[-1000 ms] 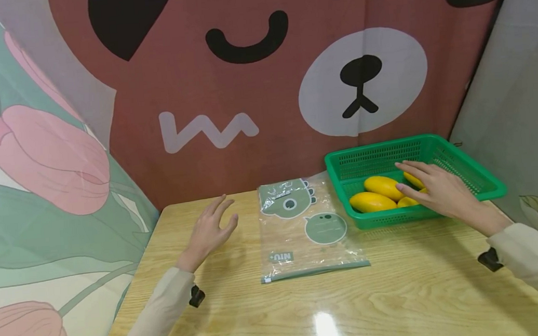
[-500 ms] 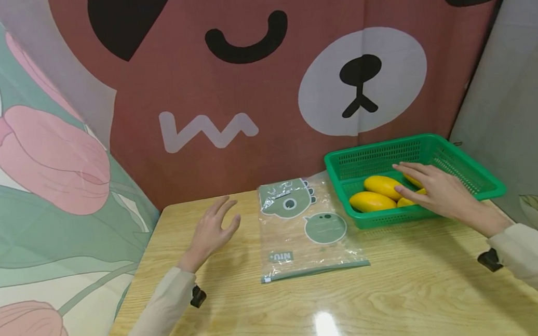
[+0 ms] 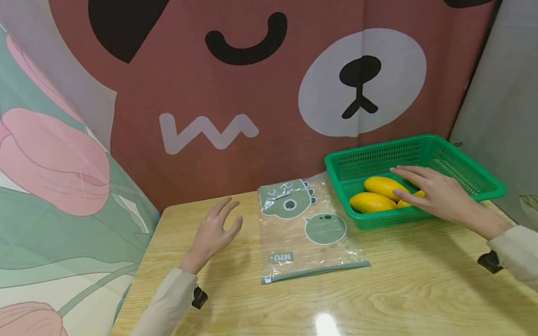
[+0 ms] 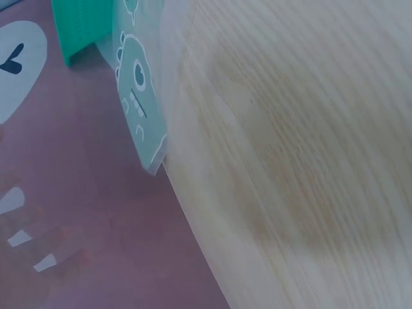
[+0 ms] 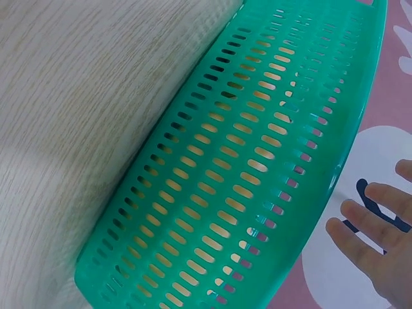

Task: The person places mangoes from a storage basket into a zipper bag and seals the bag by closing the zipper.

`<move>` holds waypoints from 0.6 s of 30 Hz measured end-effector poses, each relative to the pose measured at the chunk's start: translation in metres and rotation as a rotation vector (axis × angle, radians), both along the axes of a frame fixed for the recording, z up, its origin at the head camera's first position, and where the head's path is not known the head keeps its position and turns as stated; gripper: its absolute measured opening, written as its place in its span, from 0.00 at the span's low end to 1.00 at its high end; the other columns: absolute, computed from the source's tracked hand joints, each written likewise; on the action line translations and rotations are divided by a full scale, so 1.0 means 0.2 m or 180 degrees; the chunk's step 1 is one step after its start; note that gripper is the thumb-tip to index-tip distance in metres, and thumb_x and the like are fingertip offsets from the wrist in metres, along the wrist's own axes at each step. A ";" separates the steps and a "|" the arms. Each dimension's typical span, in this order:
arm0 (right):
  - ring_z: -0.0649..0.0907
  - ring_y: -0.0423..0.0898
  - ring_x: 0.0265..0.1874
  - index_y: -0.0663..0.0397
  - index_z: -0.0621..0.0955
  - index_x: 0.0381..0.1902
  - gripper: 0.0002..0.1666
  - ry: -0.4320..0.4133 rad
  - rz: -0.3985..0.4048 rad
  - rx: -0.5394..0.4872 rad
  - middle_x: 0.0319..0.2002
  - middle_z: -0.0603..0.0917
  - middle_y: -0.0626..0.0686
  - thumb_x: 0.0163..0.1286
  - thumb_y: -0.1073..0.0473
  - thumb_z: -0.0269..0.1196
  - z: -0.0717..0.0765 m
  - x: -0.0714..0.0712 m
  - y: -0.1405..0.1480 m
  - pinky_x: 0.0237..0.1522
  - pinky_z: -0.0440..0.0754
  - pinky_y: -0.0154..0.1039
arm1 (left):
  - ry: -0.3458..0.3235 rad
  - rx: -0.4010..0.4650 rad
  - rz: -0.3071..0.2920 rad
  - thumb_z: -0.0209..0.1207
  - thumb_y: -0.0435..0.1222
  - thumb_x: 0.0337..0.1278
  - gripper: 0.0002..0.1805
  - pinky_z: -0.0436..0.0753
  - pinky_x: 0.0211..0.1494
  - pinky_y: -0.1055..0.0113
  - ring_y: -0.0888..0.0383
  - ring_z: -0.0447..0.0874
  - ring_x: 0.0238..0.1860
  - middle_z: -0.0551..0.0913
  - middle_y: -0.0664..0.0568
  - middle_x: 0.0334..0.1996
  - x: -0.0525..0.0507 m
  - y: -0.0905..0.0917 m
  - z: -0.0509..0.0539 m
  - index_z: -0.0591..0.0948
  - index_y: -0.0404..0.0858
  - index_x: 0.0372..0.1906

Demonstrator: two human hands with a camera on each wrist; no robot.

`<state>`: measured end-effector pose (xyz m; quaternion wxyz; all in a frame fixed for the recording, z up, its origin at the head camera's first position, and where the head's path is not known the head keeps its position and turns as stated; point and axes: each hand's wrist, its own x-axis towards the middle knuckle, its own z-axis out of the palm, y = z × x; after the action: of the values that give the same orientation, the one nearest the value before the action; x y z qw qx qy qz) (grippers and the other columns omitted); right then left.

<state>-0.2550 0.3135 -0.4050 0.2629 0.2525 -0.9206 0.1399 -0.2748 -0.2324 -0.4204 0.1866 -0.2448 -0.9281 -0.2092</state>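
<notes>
My right hand (image 3: pixel 434 190) hangs over the green basket (image 3: pixel 380 220), fingers spread above the yellow mangoes (image 3: pixel 372 201); whether it touches one cannot be told. Part of the fruit is hidden beneath it. In the right wrist view the hand (image 5: pixel 380 238) is at the right edge, beyond the perforated wall of the basket (image 5: pixel 212 180). My left hand (image 3: pixel 211 233) holds nothing, its fingers relaxed and apart over the table, left of the clear zip bag (image 3: pixel 298 244), which lies flat. The left wrist view shows the printed bag (image 4: pixel 141 96).
The wooden table (image 3: pixel 261 319) extends in front of the bag and basket. A brown curtain with a bear print (image 3: pixel 273 95) hangs behind. Flower-printed cloth (image 3: pixel 52 157) is on the left, and a grey cloth (image 3: pixel 521 93) on the right.
My right hand has shifted very slightly left over the basket. The left hand has drifted slightly right, towards the bag. The bag and basket have stayed put.
</notes>
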 end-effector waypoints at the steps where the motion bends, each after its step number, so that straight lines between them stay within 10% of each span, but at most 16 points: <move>1: 0.78 0.65 0.52 0.52 0.76 0.66 0.34 0.0012 0.0006 0.0000 0.61 0.77 0.63 0.65 0.47 0.68 0.00 0.00 0.00 0.24 0.83 0.56 | 0.0009 0.0002 -0.0013 0.54 0.51 0.69 0.27 0.72 0.63 0.37 0.40 0.68 0.67 0.68 0.43 0.70 0.00 0.00 0.00 0.75 0.42 0.67; 18: 0.78 0.64 0.53 0.53 0.76 0.66 0.35 -0.0093 -0.0024 0.0043 0.60 0.78 0.62 0.63 0.51 0.70 -0.01 -0.01 -0.03 0.30 0.83 0.59 | 0.0147 -0.0031 -0.0219 0.54 0.50 0.69 0.27 0.74 0.62 0.39 0.40 0.71 0.65 0.71 0.42 0.67 0.03 0.05 -0.01 0.76 0.39 0.66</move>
<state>-0.2576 0.3073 -0.4069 0.2483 0.2487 -0.9262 0.1363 -0.2680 -0.2228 -0.4217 0.1994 -0.2823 -0.9157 -0.2052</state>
